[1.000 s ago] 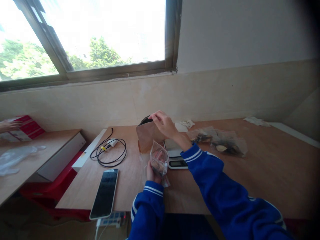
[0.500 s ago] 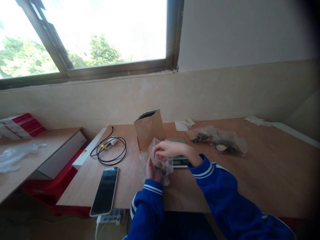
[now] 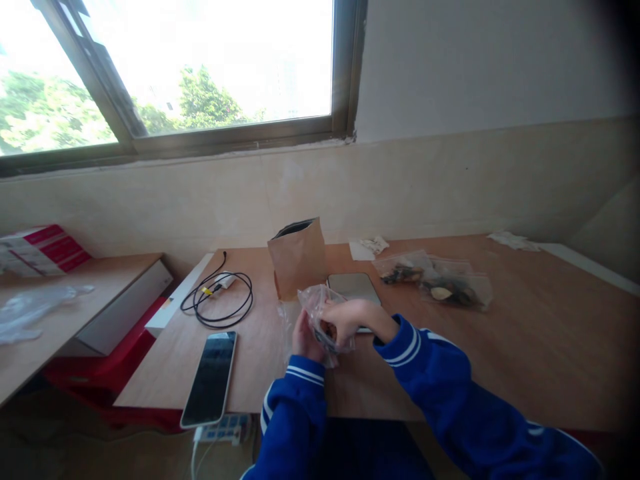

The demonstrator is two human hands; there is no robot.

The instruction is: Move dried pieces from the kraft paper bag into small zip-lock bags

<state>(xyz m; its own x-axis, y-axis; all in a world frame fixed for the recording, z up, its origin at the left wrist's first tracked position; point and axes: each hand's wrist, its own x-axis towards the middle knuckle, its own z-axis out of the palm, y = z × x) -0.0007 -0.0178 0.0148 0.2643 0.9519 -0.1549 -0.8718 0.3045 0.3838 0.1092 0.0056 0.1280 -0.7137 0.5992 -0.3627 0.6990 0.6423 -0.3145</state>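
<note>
My left hand is closed around the lower left side of a clear plastic bag, holding it above the table's front part. Dark and orange-brown pieces show inside the bag. My right hand reaches into the bag's mouth from the right, its fingers curled downward. The bag hides its fingertips, and what they pinch I cannot make out. Behind the right hand lies a flat kitchen scale, partly covered by it. Just beyond the bag an open brown paper pouch stands upright.
Two clear bags of dark pieces, a left one and a right one, lie right of the scale. A coiled black cable and a phone over the table's edge are at left. Crumpled white material lies behind.
My right hand has moved down and slightly right, deeper into the plastic bag. The bag's upper edge has folded down, and more of the scale shows. My left hand has hardly moved.
</note>
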